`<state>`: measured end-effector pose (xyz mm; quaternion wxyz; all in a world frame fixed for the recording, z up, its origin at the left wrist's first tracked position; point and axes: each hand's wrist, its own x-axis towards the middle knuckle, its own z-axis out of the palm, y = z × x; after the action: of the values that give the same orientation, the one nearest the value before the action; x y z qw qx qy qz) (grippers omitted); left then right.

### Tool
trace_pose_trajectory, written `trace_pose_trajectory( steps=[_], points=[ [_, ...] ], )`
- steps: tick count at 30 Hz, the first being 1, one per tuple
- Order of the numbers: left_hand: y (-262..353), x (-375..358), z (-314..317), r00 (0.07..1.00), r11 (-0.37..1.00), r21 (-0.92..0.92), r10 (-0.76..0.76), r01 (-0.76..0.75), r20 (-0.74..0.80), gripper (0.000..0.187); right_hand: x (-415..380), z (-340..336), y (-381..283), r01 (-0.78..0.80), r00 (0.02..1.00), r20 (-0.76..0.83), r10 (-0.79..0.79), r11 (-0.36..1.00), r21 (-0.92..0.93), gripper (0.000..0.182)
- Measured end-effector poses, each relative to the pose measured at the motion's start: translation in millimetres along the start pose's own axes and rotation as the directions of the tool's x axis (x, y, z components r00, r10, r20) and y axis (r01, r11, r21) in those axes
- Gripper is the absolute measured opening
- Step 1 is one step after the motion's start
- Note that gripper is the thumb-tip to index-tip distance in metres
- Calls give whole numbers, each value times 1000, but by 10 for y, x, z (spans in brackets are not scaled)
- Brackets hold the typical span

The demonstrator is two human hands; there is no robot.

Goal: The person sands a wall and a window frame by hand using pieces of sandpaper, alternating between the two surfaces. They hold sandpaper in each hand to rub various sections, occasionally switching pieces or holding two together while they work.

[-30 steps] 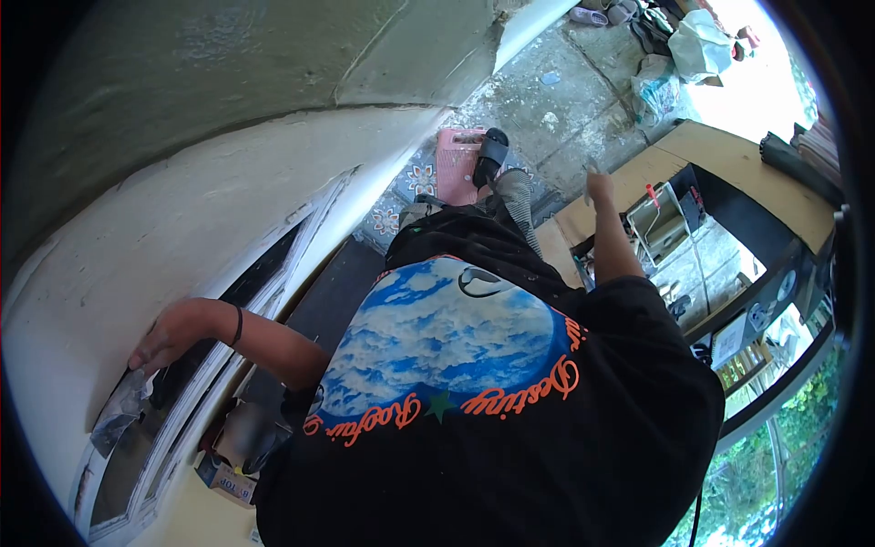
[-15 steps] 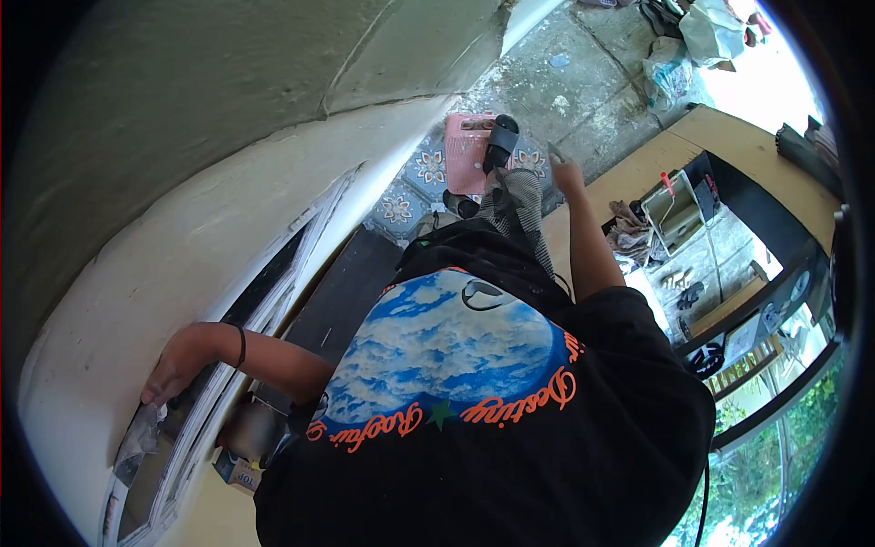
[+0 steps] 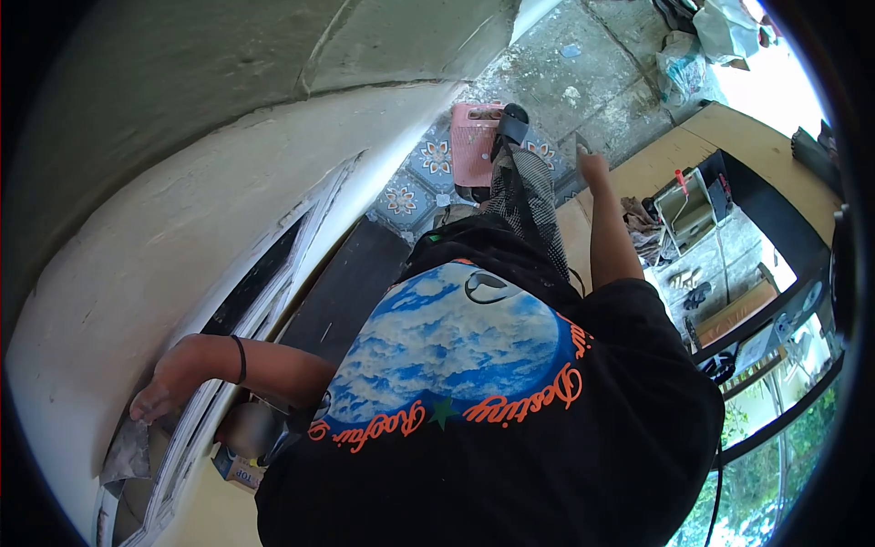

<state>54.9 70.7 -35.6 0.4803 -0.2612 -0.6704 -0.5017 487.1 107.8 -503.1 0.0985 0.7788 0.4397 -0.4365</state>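
Balance could go wrong, because the left hand (image 3: 159, 390) leans flat and open on the white wall (image 3: 137, 273) beside the crumpled paper (image 3: 128, 451) by the window frame (image 3: 196, 410), holding nothing, while the right hand (image 3: 592, 166) pinches a small tool I cannot make out, so a slip might tip the person.

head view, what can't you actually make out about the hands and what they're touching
- Right hand, head view: small and far off; whether it holds anything cannot be told.
- Left hand, head view: fingertips press at the window frame; the palm side is turned away, so its grip is unclear.
- Grey crumpled material below the left hand: cut by the lens edge, kind unclear.
- Small box: mostly hidden by the black shirt; label only partly readable.
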Motion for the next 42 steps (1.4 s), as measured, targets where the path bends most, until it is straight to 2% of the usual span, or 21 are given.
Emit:
trace_pose_trajectory(
  steps=[7, 9, 13, 15, 19, 22, 24, 25, 26, 28, 29, 30, 31, 32, 33, 34, 36, 37, 38, 40, 42],
  points=[
    [-184, -184, -9, 999, 1000, -15, -26, 27, 23, 63, 179, -32, -182, 88, 996, 4, -89, 996, 29, 55],
    [-354, -223, -33, 999, 999, -13, -30, 30, 32, 64, 178, -64, -210, 94, 995, -40, -97, 994, -57, 54],
    [-364, -374, -33, 998, 999, -18, -42, 43, 53, 65, 618, 151, 167, 97, 993, -66, -99, 995, -27, 54],
    [-589, -393, -90, 997, 998, -30, -50, 51, 58, 66, 1239, 428, 598, 25, 1000, -6, -24, 989, 146, 53],
    [-637, -628, -176, 996, 996, -56, -71, 74, 45, 66, 549, 348, 154, 179, 975, -136, -174, 984, 25, 50],
    [-824, -994, -261, 999, 997, -74, -24, 26, 35, 63, 794, 609, 316, 170, 973, -164, -162, 985, 34, 45],
    [-1087, -1346, -411, 996, 999, -43, -13, 17, 89, 60, 993, 829, 464, 170, 964, -223, -148, 982, 83, 42],
    [-1364, -1520, -540, 987, 992, -11, 125, -124, 104, 58, 1217, 1011, 618, 230, 944, -260, -202, 970, 84, 41],
    [-1530, -1829, -704, 992, 994, -9, 106, -105, 69, 58, 1411, 1190, 758, 259, 931, -285, -229, 963, 72, 41],
    [-1893, -2455, -966, 997, 999, 31, 44, -42, -65, 56, 1662, 1542, 1025, 302, 920, -336, -201, 911, 281, 44],
    [-2164, -2698, -1134, 967, 920, 318, 252, -229, -33, 50, 1586, 1712, 1131, 307, 918, -338, -210, 914, 266, 44],
    [-2378, -2951, -1287, 996, 993, -108, -48, 41, -70, 41, 1427, 1806, 1256, 261, 924, -374, -82, 849, 460, 40],
    [-2503, -3173, -1415, 992, 990, 56, 126, -127, 27, 36, 1262, 1814, 1305, 226, 919, -390, 59, 730, 645, 36],
    [-2838, -3410, -1656, 906, 806, 420, 337, -418, 256, 41, 1114, 1782, 1399, 221, 919, -389, 59, 741, 634, 36],
    [-2795, -3589, -1824, 928, 989, -41, -121, 145, 353, 47, 960, 1728, 1557, 238, 918, -387, 87, 660, 713, 35],
    [-2552, -3680, -1966, 779, 904, -28, -351, 426, 520, 51, 814, 1687, 1682, 257, 915, -384, 119, 562, 786, 34],
    [-2607, -3955, -2082, 683, 809, -234, -258, 540, 683, 53, 249, 1463, 1459, 527, 792, -609, 45, 455, 718, 33],
    [-2623, -4023, -2173, 531, 728, -178, -289, 663, 796, 51, -69, 1339, 1286, 614, 716, -698, -19, 493, 617, 32],
    [-2792, -4239, -2116, 616, 694, -313, -236, 649, 752, 44, -401, 1262, 1096, 685, 631, -771, -88, 529, 501, 32],
    [-2890, -4297, -2210, 429, 682, -166, -237, 712, 871, 38, -975, 1193, 799, 734, 538, -827, -163, 572, 365, 33],
    [-2972, -4320, -2284, 399, 672, -136, -254, 728, 881, 37, -1159, 1098, 893, 843, 383, -793, -474, 530, 90, 35]
  ],
)
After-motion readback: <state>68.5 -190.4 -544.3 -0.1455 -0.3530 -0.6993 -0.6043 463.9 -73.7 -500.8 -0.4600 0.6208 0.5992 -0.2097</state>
